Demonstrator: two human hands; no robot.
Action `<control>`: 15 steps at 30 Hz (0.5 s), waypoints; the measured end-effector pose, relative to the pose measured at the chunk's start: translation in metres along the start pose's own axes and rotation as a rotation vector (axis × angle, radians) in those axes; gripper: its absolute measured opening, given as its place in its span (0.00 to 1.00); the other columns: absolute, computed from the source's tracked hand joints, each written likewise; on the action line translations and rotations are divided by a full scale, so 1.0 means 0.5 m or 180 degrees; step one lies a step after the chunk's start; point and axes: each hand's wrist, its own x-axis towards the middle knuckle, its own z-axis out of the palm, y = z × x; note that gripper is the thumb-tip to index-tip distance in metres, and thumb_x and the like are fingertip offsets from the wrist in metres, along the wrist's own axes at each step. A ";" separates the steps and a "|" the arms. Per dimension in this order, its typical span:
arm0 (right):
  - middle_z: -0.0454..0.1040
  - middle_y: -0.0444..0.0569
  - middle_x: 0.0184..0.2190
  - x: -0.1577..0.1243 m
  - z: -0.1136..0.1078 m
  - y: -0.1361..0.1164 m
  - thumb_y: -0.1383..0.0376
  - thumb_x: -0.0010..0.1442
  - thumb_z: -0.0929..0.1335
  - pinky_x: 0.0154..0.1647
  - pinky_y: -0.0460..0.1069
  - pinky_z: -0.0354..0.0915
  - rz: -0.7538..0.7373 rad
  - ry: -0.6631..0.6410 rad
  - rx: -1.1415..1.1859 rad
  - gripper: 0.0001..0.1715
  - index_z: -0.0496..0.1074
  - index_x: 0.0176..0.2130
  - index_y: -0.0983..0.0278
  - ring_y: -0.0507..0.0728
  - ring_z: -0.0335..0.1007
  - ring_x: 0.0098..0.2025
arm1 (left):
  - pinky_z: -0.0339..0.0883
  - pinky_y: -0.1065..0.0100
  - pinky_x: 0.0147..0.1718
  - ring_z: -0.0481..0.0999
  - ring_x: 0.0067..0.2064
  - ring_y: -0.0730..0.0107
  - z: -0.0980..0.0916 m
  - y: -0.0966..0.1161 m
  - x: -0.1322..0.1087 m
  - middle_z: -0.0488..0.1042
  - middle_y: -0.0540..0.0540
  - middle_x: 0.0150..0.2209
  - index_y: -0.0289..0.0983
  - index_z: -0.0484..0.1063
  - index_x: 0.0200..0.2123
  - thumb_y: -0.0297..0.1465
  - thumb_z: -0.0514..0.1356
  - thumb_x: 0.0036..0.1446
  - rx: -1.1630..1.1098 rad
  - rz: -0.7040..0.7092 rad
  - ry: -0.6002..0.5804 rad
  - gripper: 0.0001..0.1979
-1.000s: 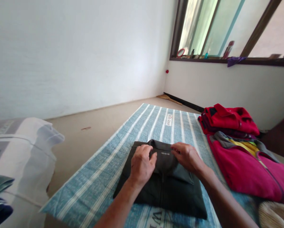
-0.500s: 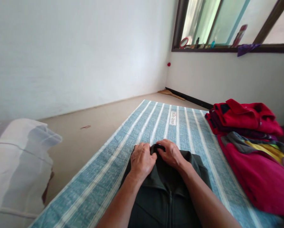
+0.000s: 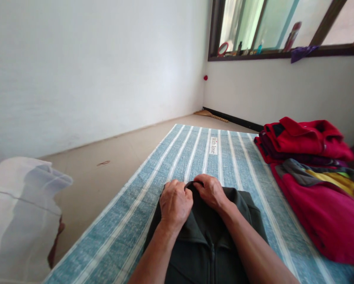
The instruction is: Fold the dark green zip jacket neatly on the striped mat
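A dark green-black zip jacket (image 3: 191, 256) lies folded before me on a blue-and-white striped cloth (image 3: 135, 205), its collar at the far end and its front zip running toward me. My left hand (image 3: 177, 201) is closed on the left part of the collar. Just to the right, my right hand (image 3: 211, 191) pinches the collar's upper edge, with the fingertips partly hidden in the fabric. A short stretch of collar shows between both hands.
To the right sit a stack of folded red clothes (image 3: 307, 138) and a pink garment with grey and yellow (image 3: 319, 213). White sheer fabric (image 3: 20, 213) hangs at the left, above the beige floor (image 3: 91, 177). Small items line the windowsill (image 3: 254, 55).
The camera view has shifted slightly. Both hands keep their hold on the collar, with only a small shift of the fingers.
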 end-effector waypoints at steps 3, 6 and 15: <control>0.75 0.46 0.32 -0.001 -0.003 -0.005 0.66 0.59 0.64 0.38 0.46 0.61 0.0066 -0.0041 -0.0058 0.07 0.73 0.35 0.61 0.54 0.71 0.36 | 0.64 0.66 0.41 0.72 0.40 0.61 0.004 -0.006 -0.001 0.74 0.43 0.32 0.37 0.72 0.27 0.25 0.51 0.54 -0.0128 -0.0015 0.0041 0.10; 0.75 0.46 0.31 -0.002 -0.004 -0.007 0.66 0.59 0.64 0.36 0.46 0.60 0.0125 -0.0065 -0.0110 0.07 0.73 0.35 0.61 0.54 0.70 0.35 | 0.64 0.66 0.41 0.72 0.40 0.62 0.007 -0.010 0.000 0.74 0.44 0.32 0.36 0.73 0.27 0.26 0.53 0.54 -0.0294 0.0008 0.0078 0.09; 0.76 0.46 0.30 -0.004 -0.002 -0.004 0.63 0.60 0.64 0.35 0.46 0.59 0.0229 -0.0046 -0.0165 0.08 0.73 0.35 0.61 0.54 0.71 0.34 | 0.66 0.67 0.41 0.74 0.37 0.66 0.015 -0.022 0.002 0.75 0.44 0.32 0.35 0.74 0.30 0.28 0.55 0.57 -0.1074 0.0279 0.0239 0.08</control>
